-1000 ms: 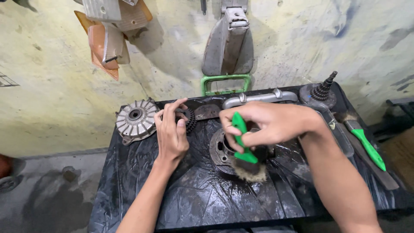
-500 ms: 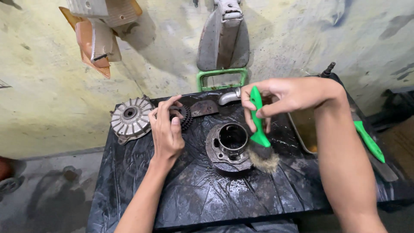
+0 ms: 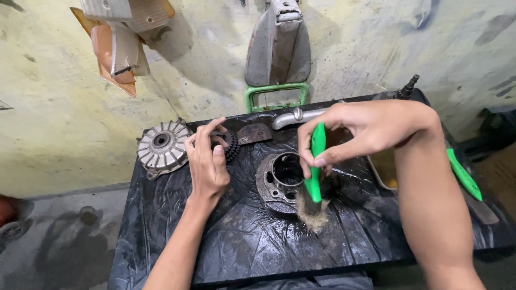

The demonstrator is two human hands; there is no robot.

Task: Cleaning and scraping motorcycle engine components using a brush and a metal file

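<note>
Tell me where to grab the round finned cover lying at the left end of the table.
Grip the finned cover by its outer rim, coming from the left, probably the easiest approach. It lies flat with that edge bare, while the left hand and the gear crowd its right side.

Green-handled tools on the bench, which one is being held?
The green-handled brush, gripped upright in the right hand, bristles on the black sheet beside the round metal housing. The other green-handled tool lies untouched at the right.

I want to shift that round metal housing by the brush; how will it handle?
The round metal housing looks like thick cast metal, so probably heavy and rigid. It lies flat, unlikely to roll. Its grimy surface and the wet-looking black plastic sheet suggest it may be slippery.
</note>
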